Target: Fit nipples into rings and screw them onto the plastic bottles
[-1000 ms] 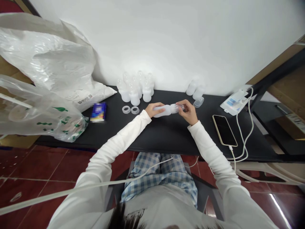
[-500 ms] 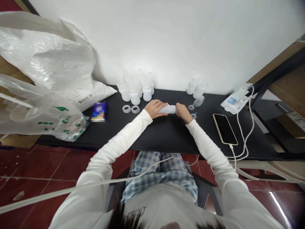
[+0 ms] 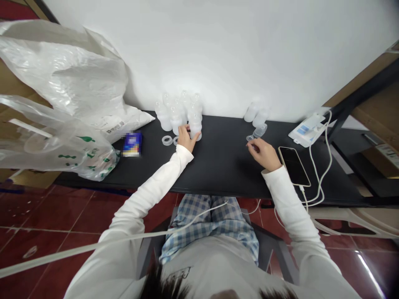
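My left hand (image 3: 187,139) has its thumb and fingers around the lower part of a small white baby bottle (image 3: 195,120) with a rounded clear top. That bottle stands upright at the front right of a cluster of similar bottles (image 3: 166,118). Beside the same hand lie two white rings (image 3: 167,140), one partly covered by it. On the right, my right hand (image 3: 264,154) is low over the table with curled fingers, by a small clear round piece (image 3: 249,138). What its fingertips pinch, if anything, is hidden. A clear cap (image 3: 259,130) lies just behind.
Two white bottle bodies (image 3: 256,114) stand near the wall. A charging phone (image 3: 294,166), its white cable and a white power strip (image 3: 307,131) are at the right. A blue pack (image 3: 132,144) and large plastic bags (image 3: 62,83) occupy the left of the black table (image 3: 224,174).
The bottle held sideways between both hands now stands upright in the left cluster, with my left hand at it. My right hand has let go and moved right to the small clear pieces.
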{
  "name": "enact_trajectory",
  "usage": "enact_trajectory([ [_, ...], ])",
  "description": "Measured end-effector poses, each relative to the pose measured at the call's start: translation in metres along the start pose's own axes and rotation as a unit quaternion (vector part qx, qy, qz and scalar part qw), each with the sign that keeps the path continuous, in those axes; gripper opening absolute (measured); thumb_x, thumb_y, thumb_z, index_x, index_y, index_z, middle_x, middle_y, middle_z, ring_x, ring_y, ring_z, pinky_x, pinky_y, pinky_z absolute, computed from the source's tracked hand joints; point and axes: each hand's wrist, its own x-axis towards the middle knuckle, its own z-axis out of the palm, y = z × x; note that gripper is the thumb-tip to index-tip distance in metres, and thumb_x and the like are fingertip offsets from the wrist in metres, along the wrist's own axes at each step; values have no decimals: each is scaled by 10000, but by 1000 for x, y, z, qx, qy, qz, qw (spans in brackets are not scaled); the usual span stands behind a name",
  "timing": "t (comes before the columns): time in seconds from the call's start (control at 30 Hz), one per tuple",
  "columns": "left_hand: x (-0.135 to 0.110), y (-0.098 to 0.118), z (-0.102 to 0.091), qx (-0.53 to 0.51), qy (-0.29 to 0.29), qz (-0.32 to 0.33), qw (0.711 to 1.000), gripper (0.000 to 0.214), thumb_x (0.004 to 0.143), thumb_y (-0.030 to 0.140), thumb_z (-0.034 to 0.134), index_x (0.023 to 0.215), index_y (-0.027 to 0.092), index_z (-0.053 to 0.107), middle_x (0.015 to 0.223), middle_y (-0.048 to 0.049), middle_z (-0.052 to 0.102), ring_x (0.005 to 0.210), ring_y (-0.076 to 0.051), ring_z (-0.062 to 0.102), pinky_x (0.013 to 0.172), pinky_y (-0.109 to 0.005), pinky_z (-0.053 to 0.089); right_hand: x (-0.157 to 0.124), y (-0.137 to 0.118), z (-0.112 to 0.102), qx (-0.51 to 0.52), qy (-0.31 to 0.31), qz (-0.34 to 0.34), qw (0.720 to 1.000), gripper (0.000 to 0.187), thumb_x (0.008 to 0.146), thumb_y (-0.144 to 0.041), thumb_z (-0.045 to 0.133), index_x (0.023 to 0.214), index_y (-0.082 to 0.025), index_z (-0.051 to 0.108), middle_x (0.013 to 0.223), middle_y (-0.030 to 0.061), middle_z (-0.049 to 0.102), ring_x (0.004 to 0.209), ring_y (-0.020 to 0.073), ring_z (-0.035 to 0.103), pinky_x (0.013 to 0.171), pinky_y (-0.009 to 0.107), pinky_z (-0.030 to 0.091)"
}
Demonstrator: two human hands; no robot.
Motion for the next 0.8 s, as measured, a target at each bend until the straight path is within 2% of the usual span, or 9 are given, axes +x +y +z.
enact_trajectory([
  [0.13,5,3,-4,35,11,-18,999,560,820,297,757,1252,111,453,1153,-170,590,1041,-282,645,865,-431,574,-21,19,4,-118,-45,-8,992,256,963,-332,488,942,-198,705,788,61,558,719,196,550,640,309,388],
  [0.23,-3,9,-12,98,23,-7,995,607,806,256,755,1283,66,432,1173,-200,591,1110,-327,605,998,-496,502,-28,28,8,-162,-53,-6,985,272,955,-314,490,1056,-206,720,906,107,567,804,236,565,682,331,429],
  [0.37,-29,8,-33,213,5,16,977,487,862,266,646,1248,16,486,1286,-286,537,1243,-409,512,1080,-562,398,-29,35,13,-141,-62,2,988,275,950,-291,495,1118,-211,698,1025,132,572,901,262,591,763,363,488],
  [0.47,-49,4,-46,265,-23,3,964,456,860,226,587,1257,16,511,1325,-302,512,1256,-437,495,1039,-572,417,-26,38,17,-109,-75,19,991,245,942,-276,501,1104,-210,673,988,113,581,901,265,607,790,382,516],
  [0.53,-59,4,-47,275,-62,17,959,459,869,221,564,1283,29,515,1306,-286,525,1211,-419,528,997,-546,454,-22,39,21,-86,-76,27,993,217,919,-275,534,1085,-212,659,977,104,575,911,269,614,792,387,532],
  [0.67,-68,18,-27,223,-166,111,954,430,911,318,575,1282,103,542,1184,-193,560,1069,-318,606,937,-454,513,-7,38,30,-11,-60,20,998,262,870,-249,596,1126,-214,636,1033,98,565,921,249,631,834,394,555],
  [0.73,-66,29,-8,184,-205,144,950,408,898,376,623,1216,125,574,1136,-157,552,1023,-286,621,907,-425,535,4,31,35,26,-54,8,998,248,885,-225,566,1119,-216,646,1023,93,581,887,229,637,860,398,556],
  [0.8,-58,38,15,138,-227,162,950,325,872,338,670,1115,134,602,1092,-125,540,995,-252,628,910,-402,545,18,21,40,61,-44,-6,997,222,922,-230,518,1082,-217,671,982,89,616,862,220,640,872,399,551],
])
